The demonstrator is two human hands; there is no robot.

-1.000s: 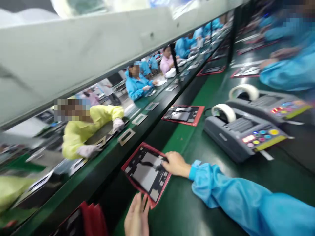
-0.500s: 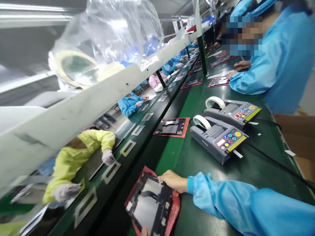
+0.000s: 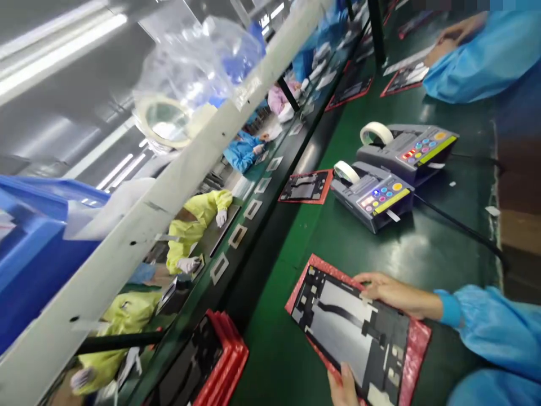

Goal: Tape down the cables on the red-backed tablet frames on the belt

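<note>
A flat, tablet-sized panel (image 3: 340,318) with a black border, silver middle and dark ribbon cable lies on a sheet of red bubble wrap (image 3: 418,352), tilted above the green bench. My right hand (image 3: 389,290), in a blue sleeve, is closed on its upper edge, with fingers over the rim. From the bottom of the view my left hand (image 3: 343,386) grips the near edge, thumb on top and other fingers partly hidden. At lower left, a stack of similar panels (image 3: 190,361) rests in red bubble wrap.
Two grey tape dispensers (image 3: 374,194) with white rolls and lit buttons stand beyond my hands, a black cable (image 3: 460,225) trailing right. Another wrapped panel (image 3: 305,187) lies beside them. A co-worker's blue sleeve (image 3: 482,62) is at upper right. A conveyor carries pale frames (image 3: 220,268).
The view has turned, bringing the stack at lower left into sight. The held panel appears farther right and larger, with more of my left hand showing on it.
</note>
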